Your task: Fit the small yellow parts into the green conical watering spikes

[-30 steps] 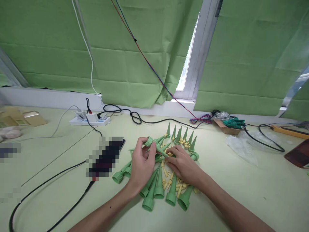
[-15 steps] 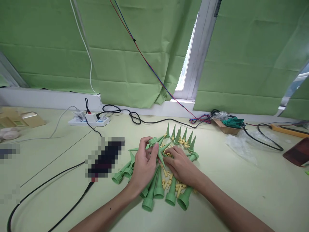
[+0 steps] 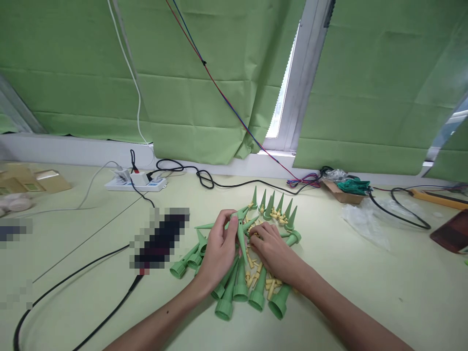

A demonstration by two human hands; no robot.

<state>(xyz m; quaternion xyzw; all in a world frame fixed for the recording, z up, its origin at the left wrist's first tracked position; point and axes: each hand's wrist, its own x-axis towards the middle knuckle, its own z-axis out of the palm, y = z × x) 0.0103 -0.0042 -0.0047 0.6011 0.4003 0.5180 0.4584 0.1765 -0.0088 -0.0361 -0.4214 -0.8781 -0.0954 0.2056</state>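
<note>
My left hand (image 3: pixel 221 243) grips a green cone (image 3: pixel 240 234), its narrow tip pointing down toward me. Right beside it, my right hand (image 3: pixel 268 246) has its fingers bent and close together at the pile; what they hold, if anything, is hidden. Several green cones with wide round collars (image 3: pixel 224 308) lie under and around both hands. Small yellow pieces (image 3: pixel 270 287) are scattered among them. Behind my hands, several green cones (image 3: pixel 268 207) stand upright in a group, with more yellow pieces at their bases.
On the left are a blurred dark object (image 3: pixel 161 239) with a cable and a white power strip (image 3: pixel 155 185). At the back right sit a small cardboard box (image 3: pixel 341 194) and clear plastic bags (image 3: pixel 369 219). Black cables run along the wall.
The green cone in my left hand has turned, its collar no longer facing up left and its tip now pointing down. My right hand has barely moved.
</note>
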